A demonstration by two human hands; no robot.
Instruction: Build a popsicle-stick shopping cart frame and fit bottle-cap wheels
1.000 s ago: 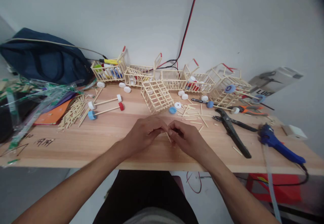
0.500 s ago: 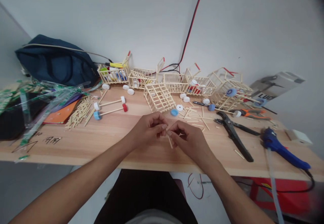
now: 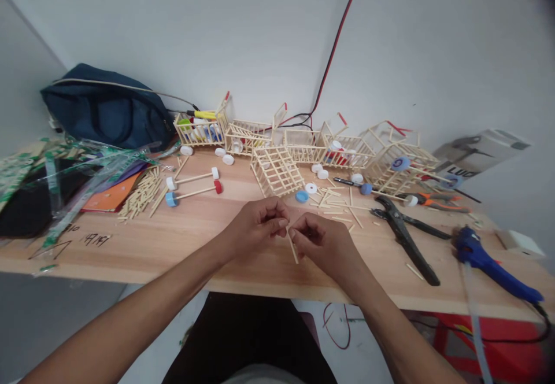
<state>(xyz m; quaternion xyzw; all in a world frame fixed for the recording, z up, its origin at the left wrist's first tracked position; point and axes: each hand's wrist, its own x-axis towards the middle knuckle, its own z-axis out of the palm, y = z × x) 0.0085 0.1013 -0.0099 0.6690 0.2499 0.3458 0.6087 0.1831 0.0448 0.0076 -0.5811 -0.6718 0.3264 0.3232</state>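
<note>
Over the front middle of the table (image 3: 191,271), my right hand (image 3: 327,242) pinches a thin wooden stick (image 3: 293,251) that slants down from the fingertips. My left hand (image 3: 255,225) is close beside it, thumb against bent fingers; whatever it may hold is too small or hidden to make out. Just beyond the hands lies a lattice basket of wooden sticks (image 3: 277,170), tipped over. A blue bottle cap (image 3: 302,196) and a white cap with a hole (image 3: 311,188) lie to its right, near loose cut sticks (image 3: 327,198).
Several stick-built carts (image 3: 303,144) line the wall. To the left are two axles with cap wheels (image 3: 195,192), a stick pile (image 3: 143,192) and a blue bag (image 3: 108,109). Black-handled cutters (image 3: 405,239), orange-handled pliers (image 3: 440,200) and a blue glue gun (image 3: 489,265) lie right.
The view has shifted slightly, so everything on the table appears a little further right and lower. The hands stay close together, and more of the stick shows below the right fingertips.
</note>
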